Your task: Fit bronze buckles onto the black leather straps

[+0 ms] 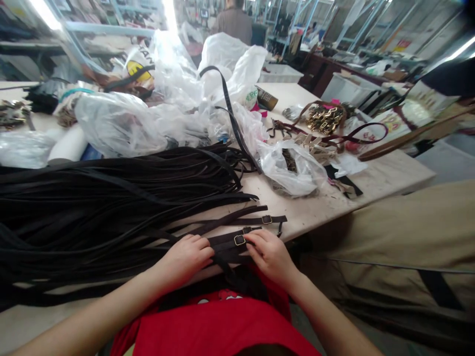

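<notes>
A black strap (223,244) runs between my two hands at the near edge of the table, with a small brass-coloured buckle (239,240) threaded on it. My right hand (270,254) pinches the strap's end just right of the buckle. On the left, my left hand (188,257) is closed on the same strap, its fingertips partly hidden. Just beyond lies another strap with a buckle (266,219). A large heap of long black straps (92,207) spreads over the table to the left of my hands.
Clear plastic bags (122,123) crowd the table behind the straps. An opened bag (293,170) holds small metal parts, and a pile of gold-coloured buckles (324,118) lies farther right. Tan cloth (404,232) hangs beyond the table's right edge. A person (233,22) is in the background.
</notes>
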`<state>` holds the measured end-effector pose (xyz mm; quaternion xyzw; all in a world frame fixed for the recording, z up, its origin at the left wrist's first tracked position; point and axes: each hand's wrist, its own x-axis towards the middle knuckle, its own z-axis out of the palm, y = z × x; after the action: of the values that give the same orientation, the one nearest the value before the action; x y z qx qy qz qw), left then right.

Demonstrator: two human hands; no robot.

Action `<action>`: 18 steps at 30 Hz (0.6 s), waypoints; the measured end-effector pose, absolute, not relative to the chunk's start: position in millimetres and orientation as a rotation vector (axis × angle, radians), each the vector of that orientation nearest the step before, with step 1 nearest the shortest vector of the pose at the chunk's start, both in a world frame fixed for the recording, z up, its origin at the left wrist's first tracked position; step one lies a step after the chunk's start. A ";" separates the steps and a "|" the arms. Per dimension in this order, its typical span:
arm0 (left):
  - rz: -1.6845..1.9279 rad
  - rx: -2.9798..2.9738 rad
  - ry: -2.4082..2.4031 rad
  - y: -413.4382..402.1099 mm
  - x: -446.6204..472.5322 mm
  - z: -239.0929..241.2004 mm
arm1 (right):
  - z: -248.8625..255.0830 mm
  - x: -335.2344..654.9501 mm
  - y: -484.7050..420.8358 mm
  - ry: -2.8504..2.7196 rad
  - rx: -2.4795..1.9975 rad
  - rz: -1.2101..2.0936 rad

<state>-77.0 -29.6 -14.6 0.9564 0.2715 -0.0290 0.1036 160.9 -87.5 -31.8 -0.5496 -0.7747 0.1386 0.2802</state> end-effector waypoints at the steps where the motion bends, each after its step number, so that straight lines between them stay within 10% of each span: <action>1: -0.080 2.815 0.801 -31.3 -78.7 -14.0 | -30.6 159.7 -86.5 -2.081 -1.475 0.364; 18: 0.014 2.780 0.961 -33.6 -43.7 -34.4 | -69.2 125.6 -132.4 -2.035 -1.732 0.606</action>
<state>-43.7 -33.6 -34.4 0.9404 0.3250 0.0049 0.1001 125.6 -132.4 -69.2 -0.6194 -0.7278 0.2167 0.1991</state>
